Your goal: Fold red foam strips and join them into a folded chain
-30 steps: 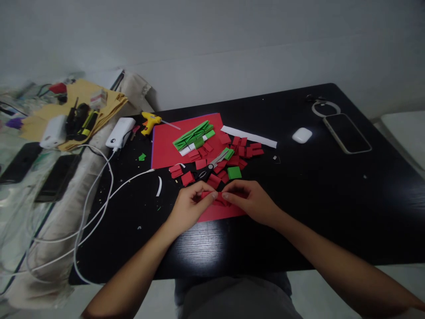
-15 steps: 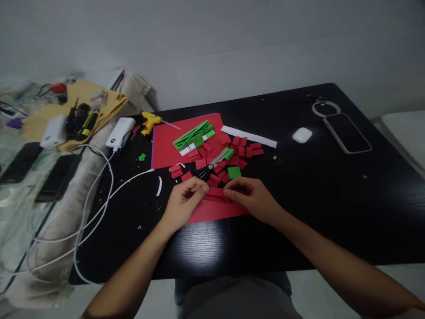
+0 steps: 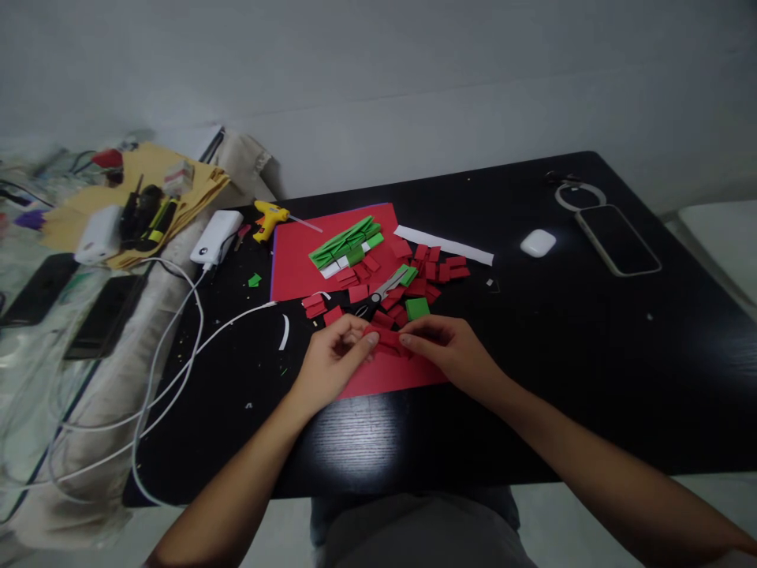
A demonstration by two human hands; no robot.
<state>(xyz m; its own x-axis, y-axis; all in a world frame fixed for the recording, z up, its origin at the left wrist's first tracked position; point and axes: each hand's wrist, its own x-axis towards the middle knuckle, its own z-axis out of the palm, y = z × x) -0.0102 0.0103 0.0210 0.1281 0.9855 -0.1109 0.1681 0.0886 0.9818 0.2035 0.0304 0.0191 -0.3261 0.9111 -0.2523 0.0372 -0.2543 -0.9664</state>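
Both my hands meet over a red paper sheet [image 3: 393,377] at the near middle of the black table [image 3: 591,379]. My left hand [image 3: 331,364] and my right hand [image 3: 453,351] pinch the two ends of a folded red paper strip [image 3: 387,339] between closed fingers. Just beyond lie several small folded red paper pieces [image 3: 429,272], a green folded piece [image 3: 417,308] and scissors [image 3: 378,293]. A larger red sheet [image 3: 296,264] behind carries a bundle of green folded strips [image 3: 346,241].
A yellow glue gun [image 3: 267,217], a white power bank [image 3: 215,237] and white cables [image 3: 171,355] lie at the left. A white paper strip [image 3: 443,243], an earbud case [image 3: 538,242] and a phone [image 3: 618,238] sit at the right. Tools rest on yellow paper [image 3: 142,205] far left.
My hands have shifted slightly forward on the red sheet while working the folded strip, the left fingers closing tighter on its end. Nothing else has moved.
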